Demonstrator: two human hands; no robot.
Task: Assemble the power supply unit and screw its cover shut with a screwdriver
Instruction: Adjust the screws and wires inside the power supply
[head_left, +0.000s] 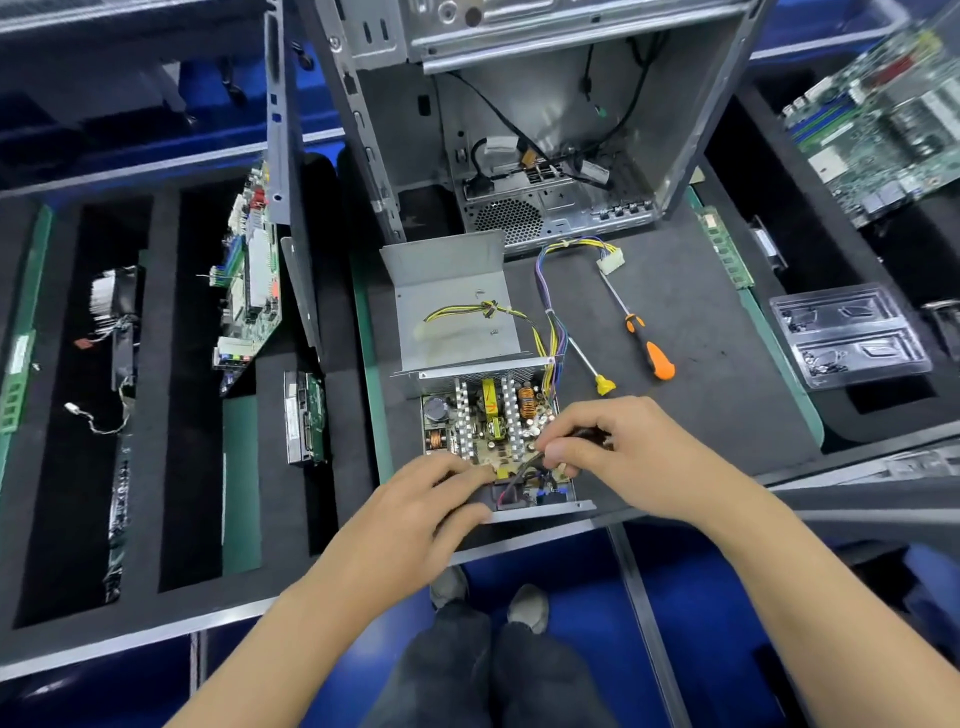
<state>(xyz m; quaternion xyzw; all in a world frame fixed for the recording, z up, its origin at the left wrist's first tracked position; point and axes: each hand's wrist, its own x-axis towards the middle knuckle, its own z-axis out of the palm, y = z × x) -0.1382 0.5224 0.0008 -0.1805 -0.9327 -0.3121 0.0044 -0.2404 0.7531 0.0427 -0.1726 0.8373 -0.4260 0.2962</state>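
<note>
Both hands (415, 499) (618, 457) pinch, it seems, wires (524, 467) inside the open unit (488, 421); next the cover (457, 301), then a screwdriver (649, 343).

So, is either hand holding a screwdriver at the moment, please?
No, the orange-handled screwdriver and yellow-handled screwdriver lie on the mat beyond both hands.

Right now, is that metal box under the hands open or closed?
Open: the power supply shows its bare circuit board, and its cover lies behind it.
</note>
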